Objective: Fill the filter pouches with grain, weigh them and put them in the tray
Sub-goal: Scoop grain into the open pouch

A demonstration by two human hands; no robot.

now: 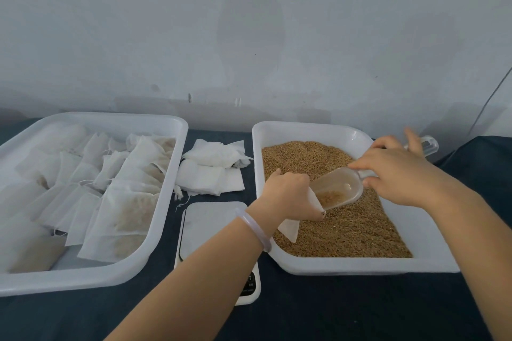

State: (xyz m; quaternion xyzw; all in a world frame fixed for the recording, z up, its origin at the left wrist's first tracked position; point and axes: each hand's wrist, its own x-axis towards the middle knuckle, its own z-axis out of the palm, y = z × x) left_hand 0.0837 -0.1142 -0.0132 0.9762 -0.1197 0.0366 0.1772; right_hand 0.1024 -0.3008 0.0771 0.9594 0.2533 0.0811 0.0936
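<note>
gripping a pouch (pixel 291 228) near its mouth, the left hand (pixel 288 188) has its fingers curled round the white fabric. the pouch hangs below and to the right of the fist, just above the grain (pixel 346 232). it is thin, white and limp, with one corner hanging down by the wrist; how full it is cannot be told. the right hand (pixel 399 171) pinches the handle of a clear scoop (pixel 339 188) between thumb and fingers. the scoop's lip meets the pouch mouth right beside the left fist, and a little grain lies in its bowl. both hands are over the grain tray (pixel 346 267), which is spread with tan grain. a pale bangle (pixel 255 230) sits on the left wrist. left of this tray a white scale (pixel 213 219) stands on the dark cloth (pixel 304 313), with loose empty pouches (pixel 213 169) behind it. further left, a larger tray (pixel 83 282) holds many filled pouches (pixel 130 210) lying overlapped.
</note>
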